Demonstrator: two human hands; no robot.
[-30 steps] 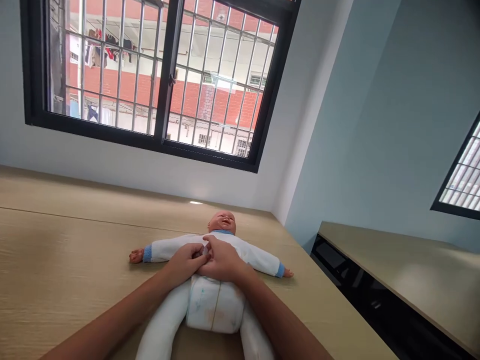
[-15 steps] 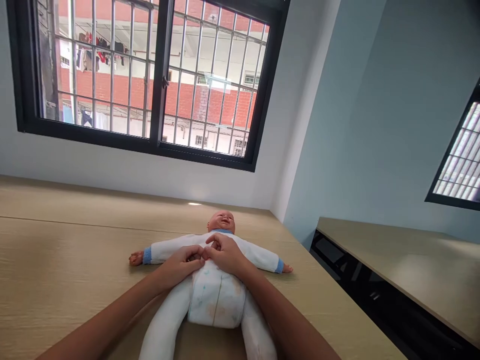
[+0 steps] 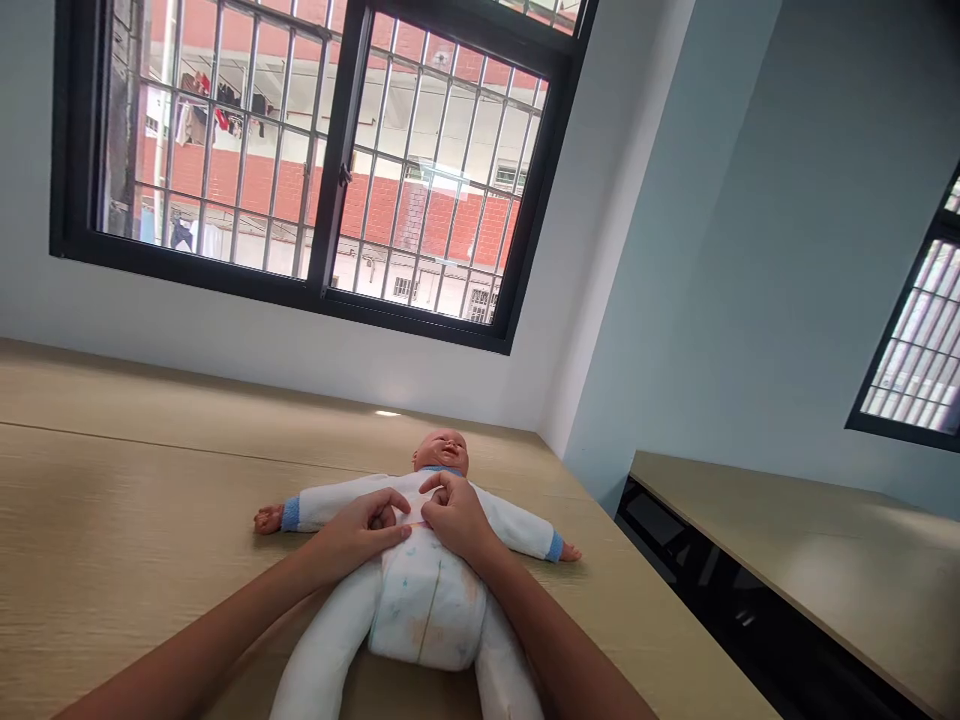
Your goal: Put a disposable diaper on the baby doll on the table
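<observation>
A baby doll lies on its back on a light wood-grain table, its pink head at the far end and its arms spread. It wears a white onesie with blue cuffs and collar, and a white printed diaper sits at its hips. My left hand and my right hand rest on the doll's chest, a small gap between them. Both hands pinch the onesie's front. The doll's feet are out of view.
A black-framed, barred window fills the wall beyond the table. To the right, past the table's edge, stands a second wooden counter with a dark glossy front. A smaller barred window shows at the far right.
My hands have drawn slightly apart on the doll's chest, with my right hand moving up towards the collar. The view has also shifted, and the doll sits slightly lower in it.
</observation>
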